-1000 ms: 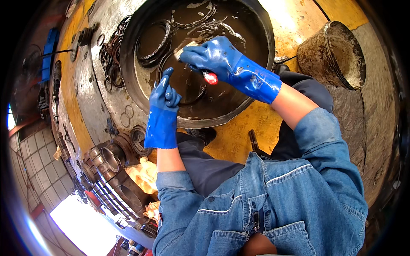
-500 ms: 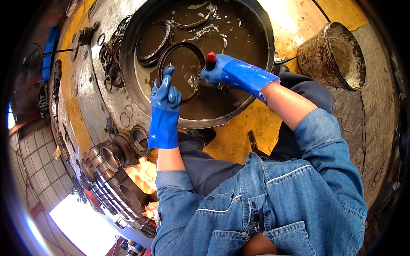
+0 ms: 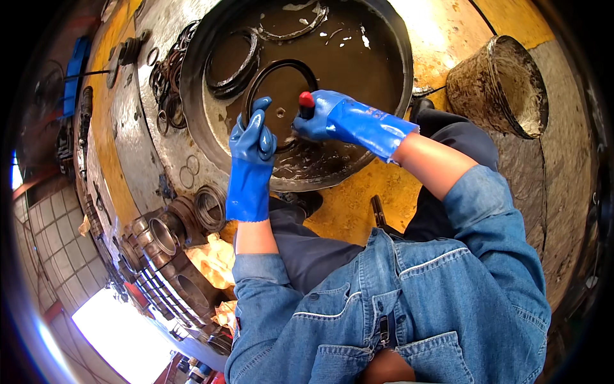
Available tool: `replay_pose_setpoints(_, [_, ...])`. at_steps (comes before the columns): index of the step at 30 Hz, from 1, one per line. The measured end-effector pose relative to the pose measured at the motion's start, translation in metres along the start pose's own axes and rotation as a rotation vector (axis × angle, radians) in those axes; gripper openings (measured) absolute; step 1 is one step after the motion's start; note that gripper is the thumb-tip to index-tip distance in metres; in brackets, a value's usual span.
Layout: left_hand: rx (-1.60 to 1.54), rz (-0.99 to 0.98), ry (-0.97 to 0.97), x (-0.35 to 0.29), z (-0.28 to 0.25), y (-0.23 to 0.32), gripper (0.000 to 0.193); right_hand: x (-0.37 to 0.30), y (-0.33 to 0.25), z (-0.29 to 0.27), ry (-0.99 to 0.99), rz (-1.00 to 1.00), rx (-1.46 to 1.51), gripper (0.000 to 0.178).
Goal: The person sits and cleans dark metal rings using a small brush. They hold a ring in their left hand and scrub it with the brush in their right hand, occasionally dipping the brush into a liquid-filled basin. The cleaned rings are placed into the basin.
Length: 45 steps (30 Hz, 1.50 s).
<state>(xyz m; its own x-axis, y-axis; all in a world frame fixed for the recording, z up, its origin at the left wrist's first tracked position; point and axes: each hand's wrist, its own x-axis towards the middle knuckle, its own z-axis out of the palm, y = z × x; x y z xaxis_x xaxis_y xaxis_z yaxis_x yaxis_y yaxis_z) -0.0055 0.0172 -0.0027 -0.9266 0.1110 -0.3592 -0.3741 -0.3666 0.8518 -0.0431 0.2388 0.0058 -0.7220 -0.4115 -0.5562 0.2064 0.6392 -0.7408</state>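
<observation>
My left hand (image 3: pixel 254 136), in a wet blue rubber glove, is closed on the near left side of a large dark ring (image 3: pixel 283 63). The ring is held tilted over a wide round tub (image 3: pixel 192 109) of murky brown liquid. In my right hand (image 3: pixel 322 115), gloved alike, is a tool with a red-and-black handle (image 3: pixel 307 102). Its working end lies behind my fingers at the ring's right side, so its kind cannot be told. More rings (image 3: pixel 233 82) rest in the liquid at the tub's left, and another ring (image 3: pixel 297 32) lies partly sunk at the far side.
Right of the tub stands a grimy bucket (image 3: pixel 470 89). Dark rings (image 3: pixel 167 86) are piled on the floor at the left. Nearer me are stacked rings (image 3: pixel 210 208), metal cylinder parts (image 3: pixel 165 235) and crumpled brown paper (image 3: pixel 214 259).
Both hands have shifted slightly, the right one a little left and nearer me along the ring. The ring has moved slightly right and farther away. Ripples now show at the tub's near side.
</observation>
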Motion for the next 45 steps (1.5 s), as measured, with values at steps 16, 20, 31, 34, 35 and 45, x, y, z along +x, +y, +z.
replay_pose_setpoints(16, [-0.028, -0.125, 0.091, 0.003, -0.012, 0.007, 0.048, 0.021, 0.041, -0.032, 0.541, 0.052, -0.183, 0.03])
replay_pose_setpoints(20, [-0.184, -0.181, -0.113, 0.011, -0.035, -0.002, 0.069, 0.012, 0.026, -0.064, 0.317, -0.103, 0.334, 0.038])
replay_pose_setpoints(31, [0.182, -0.143, -0.006, -0.018, 0.023, 0.016, 0.064, 0.0, 0.003, -0.067, 0.233, -0.301, 0.295, 0.041])
replay_pose_setpoints(34, [0.203, -0.113, -0.074, -0.021, 0.026, 0.022, 0.057, 0.015, 0.021, -0.076, 0.322, -0.256, 0.68, 0.032])
replay_pose_setpoints(35, [0.199, -0.09, -0.051, -0.022, 0.02, 0.022, 0.055, 0.019, 0.028, -0.074, 0.331, -0.232, 0.76, 0.031])
replay_pose_setpoints(45, [-0.466, 0.131, -0.589, 0.008, -0.037, 0.012, 0.061, 0.029, 0.072, -0.061, 0.353, -0.045, 1.241, 0.02])
